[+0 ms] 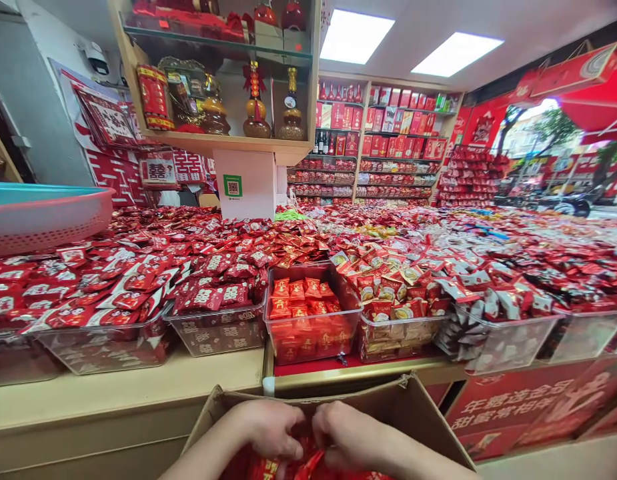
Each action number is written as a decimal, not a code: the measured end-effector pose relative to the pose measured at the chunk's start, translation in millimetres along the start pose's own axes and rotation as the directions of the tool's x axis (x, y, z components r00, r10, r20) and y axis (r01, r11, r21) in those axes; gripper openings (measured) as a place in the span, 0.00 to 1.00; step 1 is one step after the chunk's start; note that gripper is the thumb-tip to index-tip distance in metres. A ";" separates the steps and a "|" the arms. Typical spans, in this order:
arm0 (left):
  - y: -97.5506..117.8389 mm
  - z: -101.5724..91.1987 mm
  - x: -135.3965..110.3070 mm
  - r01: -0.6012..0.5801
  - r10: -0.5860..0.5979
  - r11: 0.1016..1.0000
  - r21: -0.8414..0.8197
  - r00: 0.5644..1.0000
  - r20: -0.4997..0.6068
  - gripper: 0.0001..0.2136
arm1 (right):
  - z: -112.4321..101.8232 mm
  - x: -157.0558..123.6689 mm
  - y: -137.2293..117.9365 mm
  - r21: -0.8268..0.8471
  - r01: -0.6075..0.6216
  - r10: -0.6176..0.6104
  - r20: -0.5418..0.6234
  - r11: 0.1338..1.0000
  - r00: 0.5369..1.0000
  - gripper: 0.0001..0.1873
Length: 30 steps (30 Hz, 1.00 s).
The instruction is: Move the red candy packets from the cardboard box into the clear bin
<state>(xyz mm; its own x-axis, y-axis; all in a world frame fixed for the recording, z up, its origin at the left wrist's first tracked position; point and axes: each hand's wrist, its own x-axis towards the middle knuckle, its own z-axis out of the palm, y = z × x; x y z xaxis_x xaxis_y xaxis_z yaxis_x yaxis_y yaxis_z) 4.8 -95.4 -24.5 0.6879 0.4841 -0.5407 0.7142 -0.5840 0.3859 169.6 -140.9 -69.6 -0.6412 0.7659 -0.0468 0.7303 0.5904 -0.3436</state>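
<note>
Both my hands are down inside an open cardboard box (393, 400) that holds shiny red packets (261, 469) with gold print. My left hand (275, 430) has its fingers curled down onto red packets, its fingertips partly hidden. Close beside it, my right hand (348, 433) is closed, with red wrapper showing at its fingers. Just beyond the box, a clear plastic bin (313, 320) contains neat rows of similar red packets (298, 310), with room below its rim at the front.
More clear bins flank it: dark red packets (218, 297) to the left, durian-labelled packets (393, 293) to the right. Heaped wrapped sweets cover the counter behind. A pink and blue basket (48, 217) stands at left; a bottle cabinet (213, 143) overhangs the counter.
</note>
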 end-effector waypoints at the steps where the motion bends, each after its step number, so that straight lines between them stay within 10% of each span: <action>1: 0.7 -4.2 -4.2 -0.049 0.052 0.993 -0.109 0.998 0.028 0.13 | -9.2 -5.2 -3.2 0.075 0.017 -0.013 -0.053 0.997 0.999 0.07; 5: 1.5 -9.3 -4.2 -0.238 0.314 0.847 -0.475 0.945 0.087 0.16 | -27.4 -21.3 -9.8 0.321 0.066 0.002 -0.207 0.945 0.978 0.07; 17: 1.3 -2.7 8.8 -0.302 0.294 0.534 -0.789 0.942 -0.162 0.13 | -36.3 -26.5 8.0 0.345 0.202 0.028 -0.559 0.917 0.829 0.06; 20: 6.2 -0.6 12.5 -0.346 0.166 0.507 -0.790 0.938 -0.305 0.13 | -33.8 -24.4 11.8 0.538 0.173 0.164 -0.522 0.825 0.837 0.07; 26: 12.6 3.1 21.4 -0.433 0.021 0.401 -0.807 0.885 -0.465 0.13 | -28.2 -17.7 13.3 0.957 0.080 0.399 -0.191 0.277 0.897 0.16; 30: 10.6 3.9 23.6 -0.421 0.037 0.472 -0.774 0.887 -0.460 0.14 | -24.7 -15.9 10.9 0.912 0.048 0.342 -0.201 0.406 0.918 0.16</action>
<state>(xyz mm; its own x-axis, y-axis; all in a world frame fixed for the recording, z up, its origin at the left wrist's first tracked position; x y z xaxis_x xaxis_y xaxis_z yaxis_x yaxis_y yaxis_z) 28.1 -92.7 -36.1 0.6962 0.7074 -0.1218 0.1475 0.0251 0.9887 193.5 -140.4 -49.5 -0.2914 0.9562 0.0279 0.0510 0.0447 -0.9977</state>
